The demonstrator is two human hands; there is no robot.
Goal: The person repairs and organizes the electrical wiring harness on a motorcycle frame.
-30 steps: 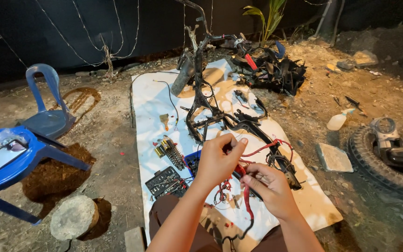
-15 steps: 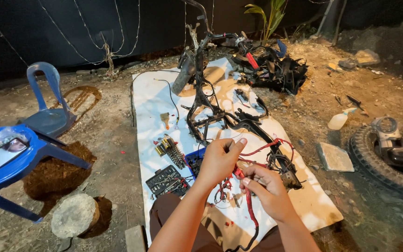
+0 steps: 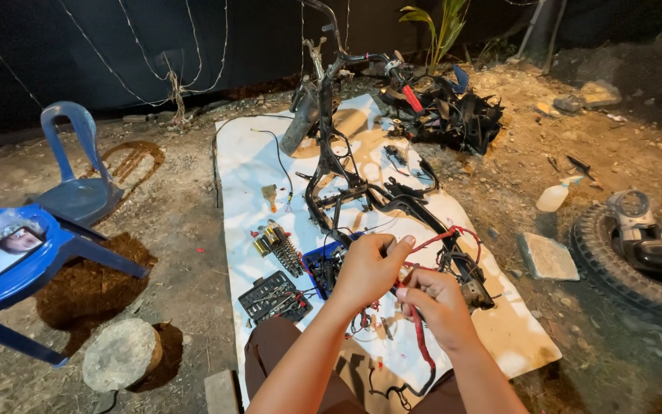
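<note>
Fingers (image 3: 401, 247) of the left hand (image 3: 368, 270): curled, tips pinched on a thin red wire (image 3: 440, 238). Fingers of the right hand (image 3: 440, 307): closed in a loose fist around the same wire bundle, just beside the left hand, the two nearly touching.

Red wire: thin, glossy, part of a tangled harness. One strand arcs up and to the right from the left fingertips toward the rear of a black motorcycle frame (image 3: 346, 184); another, thicker red length (image 3: 421, 343) hangs from the right fist and curves down toward the person's lap. Small connectors and dark leads lie mixed beneath the hands.

Motorcycle frame: stripped, black, lying along a white sheet (image 3: 247, 169) spread over dirt ground, handlebars at the far end.

On the sheet, left of the hands: open black socket set (image 3: 273, 297); coiled shock spring with yellow ends (image 3: 279, 247); blue tray (image 3: 323, 264) of dark parts, partly hidden by the left hand.

Beyond the frame: heap of black plastic body panels (image 3: 453, 115).

Right side: tyre (image 3: 630, 268) with a headlamp part resting on it; flat stone (image 3: 547, 256); white bottle (image 3: 555, 196).

Left side: two blue plastic chairs (image 3: 78, 192); round stone (image 3: 120, 354).
</note>
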